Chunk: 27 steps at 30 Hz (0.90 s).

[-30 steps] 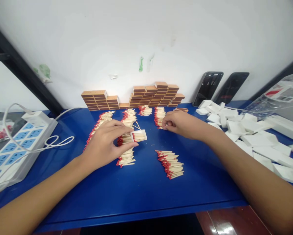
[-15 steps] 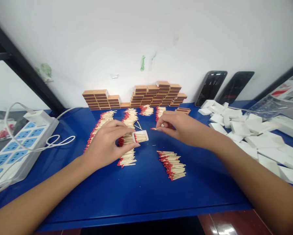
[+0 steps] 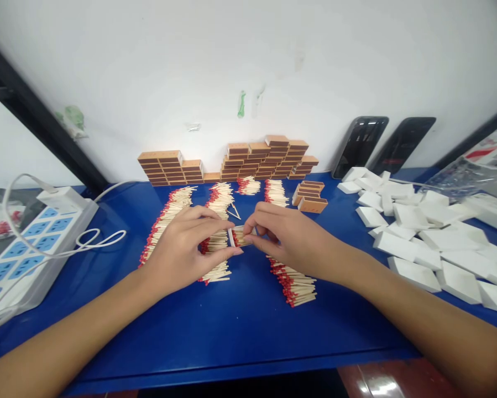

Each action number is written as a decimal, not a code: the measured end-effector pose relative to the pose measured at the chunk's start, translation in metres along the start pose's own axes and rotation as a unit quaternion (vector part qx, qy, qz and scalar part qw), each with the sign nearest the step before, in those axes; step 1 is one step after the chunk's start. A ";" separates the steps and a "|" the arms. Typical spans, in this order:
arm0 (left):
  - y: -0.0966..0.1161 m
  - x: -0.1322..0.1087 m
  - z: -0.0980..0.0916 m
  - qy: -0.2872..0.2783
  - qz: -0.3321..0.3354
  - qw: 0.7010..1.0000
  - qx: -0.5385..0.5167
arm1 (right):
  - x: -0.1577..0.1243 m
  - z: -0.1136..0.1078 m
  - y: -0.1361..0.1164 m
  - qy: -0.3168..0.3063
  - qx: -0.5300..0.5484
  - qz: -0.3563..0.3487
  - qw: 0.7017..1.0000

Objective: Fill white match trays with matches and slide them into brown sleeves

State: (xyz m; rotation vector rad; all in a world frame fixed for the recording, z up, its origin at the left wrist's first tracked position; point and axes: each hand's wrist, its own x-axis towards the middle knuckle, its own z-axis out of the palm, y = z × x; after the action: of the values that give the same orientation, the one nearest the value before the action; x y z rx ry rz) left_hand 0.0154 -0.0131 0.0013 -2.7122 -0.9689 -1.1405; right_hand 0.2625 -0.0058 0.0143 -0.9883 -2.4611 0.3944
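My left hand (image 3: 188, 240) pinches a small white matchbox tray (image 3: 231, 237) between thumb and fingers, over the blue table. Red-tipped matches (image 3: 238, 238) lie inside it. At the tray's right end is my right hand (image 3: 287, 235), its thumb and fingertips closed on matches, which they mostly hide. Beneath and behind my left hand run a long row of matches (image 3: 165, 218) and a second row (image 3: 220, 199). Another pile of matches (image 3: 293, 283) lies just below my right hand, and a smaller one (image 3: 275, 192) sits behind it.
Stacked matchboxes (image 3: 268, 157) stand along the wall, with more boxes (image 3: 161, 167) to the left. Several open matchbox sleeves (image 3: 309, 196) stand behind my right hand. White trays (image 3: 422, 229) are heaped at right, near two phones (image 3: 360, 146). A power strip (image 3: 32, 243) lies left.
My right hand has moved left and toward me, bringing its matches to the tray. The matchbox sleeves behind it now show. My left hand stays nearly in place with the tray.
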 end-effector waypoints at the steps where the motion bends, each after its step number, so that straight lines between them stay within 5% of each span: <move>1: 0.000 0.000 0.000 -0.002 -0.001 1.000 -0.001 | 0.000 -0.001 0.000 0.000 0.001 -0.004 1.000; 7: -0.003 0.000 0.000 -0.005 -0.021 1.000 -0.001 | 0.001 -0.016 0.008 0.032 -0.040 -0.009 0.999; 11: -0.006 -0.001 0.000 -0.015 -0.036 0.999 0.000 | 0.003 -0.034 0.031 0.068 -0.111 0.047 0.990; 20: -0.010 0.000 -0.002 0.000 -0.014 1.000 0.010 | 0.004 -0.042 0.072 -0.083 -0.176 0.129 0.972; 27: -0.008 0.000 -0.002 -0.002 -0.011 1.000 0.008 | 0.006 -0.038 0.071 -0.083 -0.175 0.119 0.974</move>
State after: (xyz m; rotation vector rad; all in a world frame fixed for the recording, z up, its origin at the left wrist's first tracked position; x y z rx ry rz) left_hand 0.0092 -0.0071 0.0015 -2.6988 -1.0054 -1.1255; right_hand 0.3186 0.0515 0.0185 -1.4572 -2.6242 0.1210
